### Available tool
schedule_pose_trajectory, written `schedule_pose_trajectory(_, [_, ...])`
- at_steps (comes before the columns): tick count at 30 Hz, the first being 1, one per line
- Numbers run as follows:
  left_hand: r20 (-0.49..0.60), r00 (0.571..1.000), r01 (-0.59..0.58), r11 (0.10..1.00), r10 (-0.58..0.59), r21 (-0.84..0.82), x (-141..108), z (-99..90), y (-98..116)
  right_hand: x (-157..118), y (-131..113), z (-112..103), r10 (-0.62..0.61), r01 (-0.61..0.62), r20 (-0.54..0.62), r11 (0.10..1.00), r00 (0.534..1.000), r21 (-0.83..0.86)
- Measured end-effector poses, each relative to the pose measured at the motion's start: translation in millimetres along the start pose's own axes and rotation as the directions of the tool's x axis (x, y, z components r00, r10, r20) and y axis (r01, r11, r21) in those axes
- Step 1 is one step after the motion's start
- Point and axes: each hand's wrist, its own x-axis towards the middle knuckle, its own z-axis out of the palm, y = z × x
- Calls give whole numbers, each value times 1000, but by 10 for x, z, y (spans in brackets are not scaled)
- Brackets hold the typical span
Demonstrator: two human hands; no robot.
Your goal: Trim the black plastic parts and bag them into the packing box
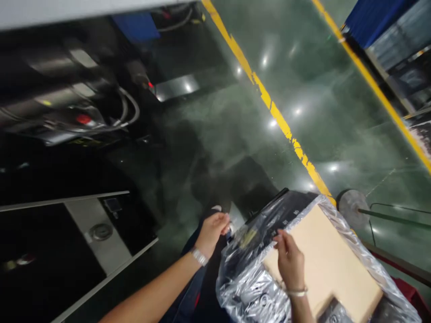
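My left hand (213, 234), with a metal watch at its wrist, is held in front of my legs, its fingers curled together. A pale, shiny patch (237, 219) shows just beyond its fingertips; whether the hand grips anything is unclear. Over the near side of a bin lined with clear plastic (237, 262) is my right hand (291, 262), wearing a bracelet. Its thumb and fingers are pinched together above the liner's edge, and what they hold, if anything, cannot be made out. A tan cardboard sheet (333, 255) lies inside the bin, beside a plastic-wrapped dark item (335, 312).
Machinery with hoses (84, 107) stands at upper left, above a dark cabinet panel with a round latch (101, 232). A yellow line (272, 107) crosses the green floor (229, 125). Right of the bin is a round grey base (353, 208) with a pole.
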Motion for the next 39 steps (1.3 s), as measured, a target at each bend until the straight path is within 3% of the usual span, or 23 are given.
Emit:
schedule_pose_trajectory(2, [-17,999,44,995,-45,-91,314,-43,-46,460,-31,72,-125,143,138,981,983,-129])
schedule_pose_trajectory(3, [-16,997,78,988,-80,-134,479,-54,-73,699,-52,168,-177,237,265,948,948,-213])
schedule_pose_trajectory(4, [-5,992,120,978,-123,-173,648,-61,-104,927,-65,302,-202,346,421,889,884,-300])
schedule_pose_trajectory(5, [12,985,169,964,-171,-206,818,-63,-140,1132,-63,466,-190,389,505,862,842,-324])
schedule_pose_trajectory(8, [73,947,322,909,-314,-263,1288,-63,-277,1536,49,1009,-71,422,672,825,737,-377])
schedule_pose_trajectory(10, [101,913,408,873,-395,-268,1520,-67,-389,1613,170,1283,44,413,740,807,671,-423])
schedule_pose_trajectory(12, [122,877,481,840,-465,-251,1655,-68,-512,1582,258,1406,154,409,782,782,603,-470])
schedule_pose_trajectory(14, [142,844,536,816,-517,-215,1693,-56,-643,1503,282,1364,240,421,806,752,541,-506])
schedule_pose_trajectory(17, [175,809,584,801,-562,-133,1631,0,-850,1381,205,1074,327,462,814,694,481,-552])
schedule_pose_trajectory(21, [234,784,590,807,-574,2,1492,114,-1119,1231,34,610,341,522,811,633,475,-572])
schedule_pose_trajectory(24, [314,757,578,811,-573,88,1425,176,-1279,1098,-27,431,270,577,830,613,488,-539])
schedule_pose_trajectory(27, [365,735,563,814,-572,141,1409,197,-1397,978,-12,408,205,639,855,587,476,-497])
schedule_pose_trajectory(30, [379,723,564,810,-578,160,1440,196,-1489,917,13,455,220,632,857,595,467,-497])
schedule_pose_trajectory(33, [380,711,589,796,-592,140,1486,191,-1551,924,2,533,302,556,838,639,454,-532])
schedule_pose_trajectory(37, [387,684,646,760,-619,74,1504,163,-1579,960,25,700,447,400,830,730,334,-554])
schedule_pose_trajectory(39, [391,674,670,742,-626,33,1485,140,-1585,977,93,804,535,341,764,686,361,-642])
